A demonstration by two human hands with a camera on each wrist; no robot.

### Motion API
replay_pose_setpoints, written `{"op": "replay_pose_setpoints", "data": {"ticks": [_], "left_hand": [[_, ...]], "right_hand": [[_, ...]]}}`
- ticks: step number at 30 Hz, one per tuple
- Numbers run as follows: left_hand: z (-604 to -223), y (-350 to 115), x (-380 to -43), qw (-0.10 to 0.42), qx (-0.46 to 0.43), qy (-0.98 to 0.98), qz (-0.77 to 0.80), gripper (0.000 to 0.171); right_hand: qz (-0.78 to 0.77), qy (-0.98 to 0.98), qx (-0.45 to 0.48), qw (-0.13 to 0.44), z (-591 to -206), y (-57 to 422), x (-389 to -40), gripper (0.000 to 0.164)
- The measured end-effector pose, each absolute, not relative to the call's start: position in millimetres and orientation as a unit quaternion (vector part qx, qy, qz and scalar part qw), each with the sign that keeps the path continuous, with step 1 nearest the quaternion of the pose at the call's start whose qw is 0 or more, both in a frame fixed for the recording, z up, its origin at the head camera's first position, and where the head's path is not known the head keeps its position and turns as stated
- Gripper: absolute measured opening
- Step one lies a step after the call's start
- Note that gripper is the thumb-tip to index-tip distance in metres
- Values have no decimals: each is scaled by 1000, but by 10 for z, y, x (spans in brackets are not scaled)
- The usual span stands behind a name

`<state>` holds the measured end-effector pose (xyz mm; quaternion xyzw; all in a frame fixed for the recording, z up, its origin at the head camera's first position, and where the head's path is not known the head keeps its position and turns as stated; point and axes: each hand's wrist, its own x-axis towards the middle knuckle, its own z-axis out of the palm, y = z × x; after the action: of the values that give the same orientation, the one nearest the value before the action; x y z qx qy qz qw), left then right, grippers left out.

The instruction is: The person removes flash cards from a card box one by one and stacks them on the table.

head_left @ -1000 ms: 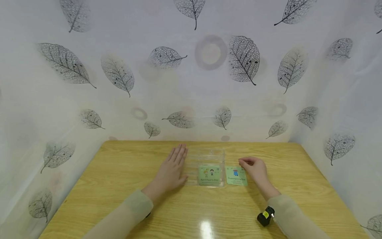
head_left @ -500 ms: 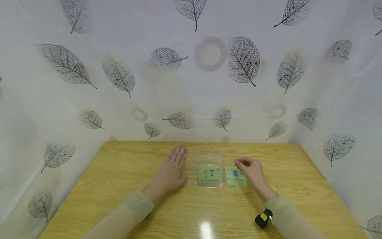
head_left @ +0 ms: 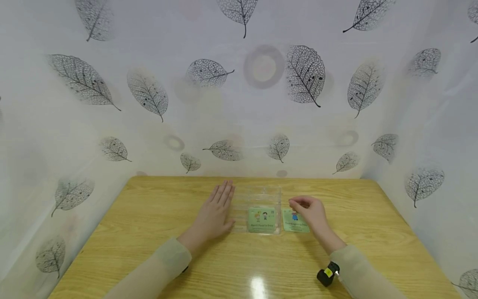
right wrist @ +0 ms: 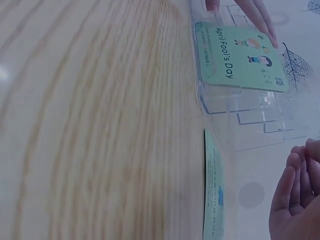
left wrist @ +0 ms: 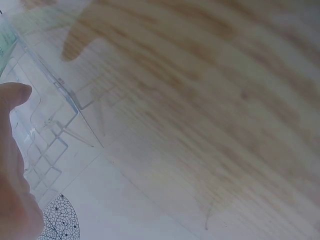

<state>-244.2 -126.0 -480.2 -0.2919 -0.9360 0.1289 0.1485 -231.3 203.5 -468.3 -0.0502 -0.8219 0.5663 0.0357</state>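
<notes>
My left hand [head_left: 214, 214] lies with fingers straight against the left part of a clear plastic stepped display stand [head_left: 263, 196], covering some of it. A green "April Fool's Day" card [head_left: 262, 220] leans in the stand's front right section. Just right of the stand, a green "Thanksgiving Day" card [head_left: 294, 223] lies on the table, partly covered by my right hand [head_left: 311, 211] in the head view. That hand hovers over the card's upper right with thumb and fingertips drawn together. In the right wrist view its curled fingers [right wrist: 295, 185] show nothing between them, and the Thanksgiving card [right wrist: 214, 195] is apart from them.
The wooden table [head_left: 149, 220] runs back to a pale curtain [head_left: 239, 120] printed with leaves, which also hangs along both sides. A small black camera [head_left: 328, 273] is strapped to my right wrist.
My right hand has moved left, from beside the Thanksgiving card to above its top edge. The left hand, the stand and both cards stay put.
</notes>
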Motion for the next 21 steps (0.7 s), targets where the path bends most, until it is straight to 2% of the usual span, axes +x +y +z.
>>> {"op": "replay_pose_setpoints", "data": {"ticks": [21], "left_hand": [[-4792, -1259, -2434, 140, -294, -938, 116, 103]], "right_hand": [[586, -810, -9, 11, -4730, 1918, -2273, 23]]}}
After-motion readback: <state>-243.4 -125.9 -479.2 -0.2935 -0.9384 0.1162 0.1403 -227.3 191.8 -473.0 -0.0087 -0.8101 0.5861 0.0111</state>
